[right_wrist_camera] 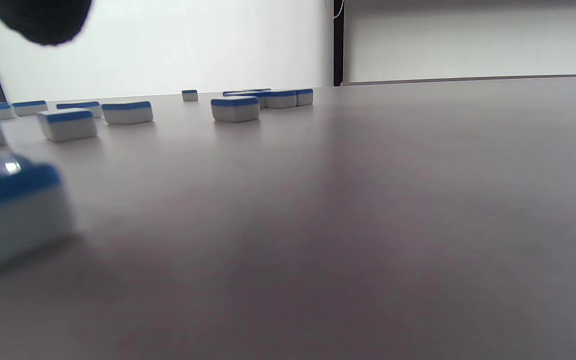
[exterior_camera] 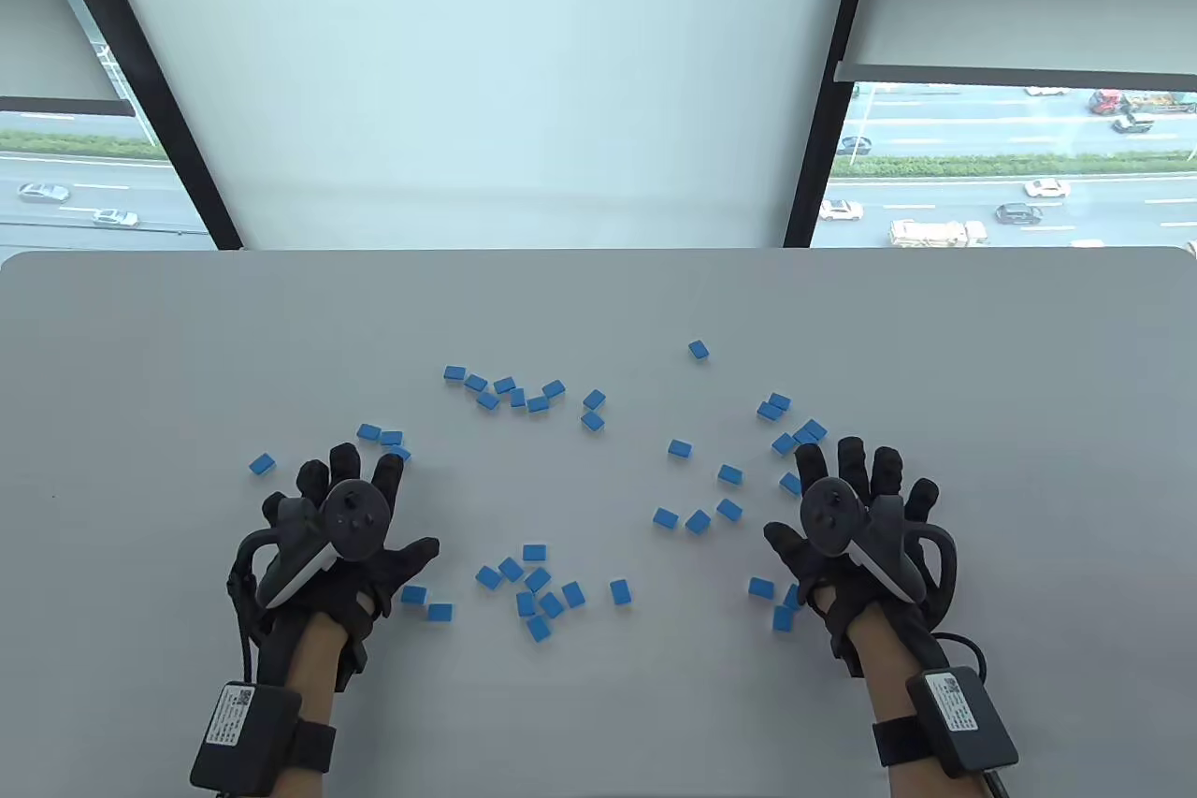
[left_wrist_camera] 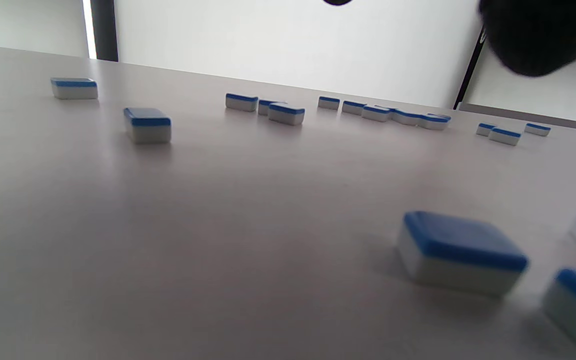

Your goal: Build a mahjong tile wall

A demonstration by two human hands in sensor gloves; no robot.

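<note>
We see no wall yet; all stacking left. Left hand (exterior_camera: 341,527) flat on table (exterior_camera: 598,302), fingers spread, holding nothing, left of near cluster (exterior_camera: 538,587). Tiles (exterior_camera: 510,391) scattered face down across table middle (none lined up or stacked). Small rounded blocks, glossy blue backs, white bodies; table matte grey. Right hand (exterior_camera: 856,522) right of same cluster, flat, spread, empty, fingertips among stray tiles.
</note>
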